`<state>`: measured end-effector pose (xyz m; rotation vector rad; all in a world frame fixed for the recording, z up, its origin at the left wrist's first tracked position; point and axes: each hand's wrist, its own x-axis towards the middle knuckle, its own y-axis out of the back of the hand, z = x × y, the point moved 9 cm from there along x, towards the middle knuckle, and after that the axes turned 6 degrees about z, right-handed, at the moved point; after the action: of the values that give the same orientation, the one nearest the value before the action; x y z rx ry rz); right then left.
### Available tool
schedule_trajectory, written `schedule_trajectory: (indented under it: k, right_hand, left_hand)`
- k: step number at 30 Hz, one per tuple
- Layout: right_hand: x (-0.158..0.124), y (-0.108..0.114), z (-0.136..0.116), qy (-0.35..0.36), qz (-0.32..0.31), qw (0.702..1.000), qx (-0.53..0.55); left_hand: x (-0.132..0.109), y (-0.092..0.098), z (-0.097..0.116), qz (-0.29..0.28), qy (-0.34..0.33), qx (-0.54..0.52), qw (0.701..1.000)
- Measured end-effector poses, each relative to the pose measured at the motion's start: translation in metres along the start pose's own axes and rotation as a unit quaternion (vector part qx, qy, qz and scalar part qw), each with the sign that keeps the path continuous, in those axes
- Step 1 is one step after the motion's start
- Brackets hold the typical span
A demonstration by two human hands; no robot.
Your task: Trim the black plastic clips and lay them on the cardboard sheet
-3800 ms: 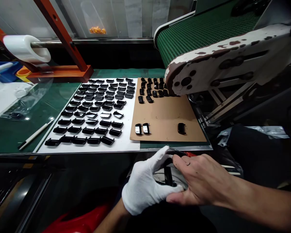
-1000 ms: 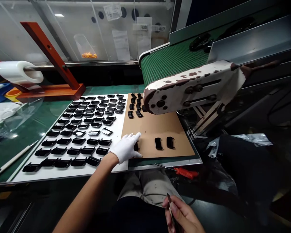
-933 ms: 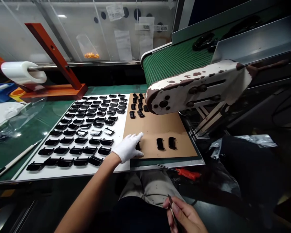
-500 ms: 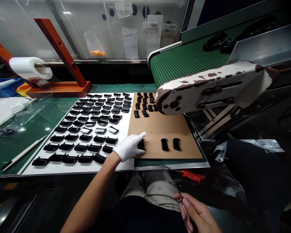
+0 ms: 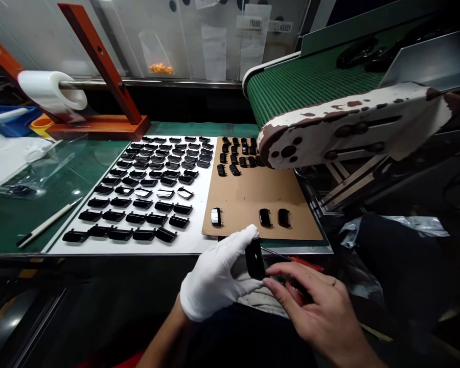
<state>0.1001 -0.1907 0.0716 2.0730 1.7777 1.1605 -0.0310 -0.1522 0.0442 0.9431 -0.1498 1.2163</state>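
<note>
Below the table's (image 5: 184, 249) near edge, gloved left hand (image 5: 214, 278) pinches a black part (image 5: 255, 258) upright, exposing it to the bare right hand (image 5: 316, 312), whose grip cannot be told.

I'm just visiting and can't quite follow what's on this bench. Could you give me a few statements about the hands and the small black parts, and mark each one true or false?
1. The gloved left hand holds a black part below the bench edge. True.
2. The right hand wears a white glove. False: it is bare.
3. Three loose black parts lie near the front edge of the brown cardboard sheet. True.
4. The white sheet carries no parts. False: rows of black parts cover it.
5. The green conveyor belt sits on the left side of the bench. False: it is on the right, above the cardboard.
</note>
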Motion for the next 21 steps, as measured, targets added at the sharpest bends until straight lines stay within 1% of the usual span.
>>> schedule_trajectory:
  k: [2,5,8,10,12,14,17,19,21]
  right_hand:
    - [-0.002,-0.003,-0.002,-0.004,0.001,1.000,-0.004]
    - [-0.005,-0.006,-0.001,-0.032,-0.017,0.999,-0.001]
    - [-0.008,-0.010,0.003,-0.071,-0.051,0.996,-0.009]
    - [-0.008,-0.011,0.003,-0.066,-0.072,0.995,-0.022]
    - [-0.007,-0.010,-0.003,-0.016,-0.086,0.995,-0.052]
    - [-0.004,-0.009,-0.010,0.055,-0.094,0.988,-0.107]
    - [0.002,-0.010,-0.018,0.144,-0.106,0.961,-0.209]
    - [0.005,-0.012,-0.021,0.172,-0.123,0.943,-0.256]
    - [0.009,-0.014,-0.021,0.175,-0.142,0.932,-0.283]
  left_hand:
    - [-0.004,0.001,0.004,0.013,-0.007,0.019,1.000]
    - [-0.007,0.002,0.010,0.026,-0.019,0.047,0.998]
    - [-0.008,-0.002,0.011,0.016,-0.011,0.055,0.998]
    - [-0.008,-0.003,0.011,0.011,0.004,0.041,0.999]
    - [-0.008,-0.002,0.008,0.014,0.036,0.011,0.999]
    - [-0.009,-0.003,0.002,0.013,0.091,-0.045,0.995]
    - [-0.013,-0.008,-0.002,0.017,0.165,-0.152,0.974]
    - [-0.015,-0.012,-0.001,0.028,0.192,-0.219,0.956]
    - [-0.016,-0.016,0.001,0.036,0.211,-0.276,0.937]
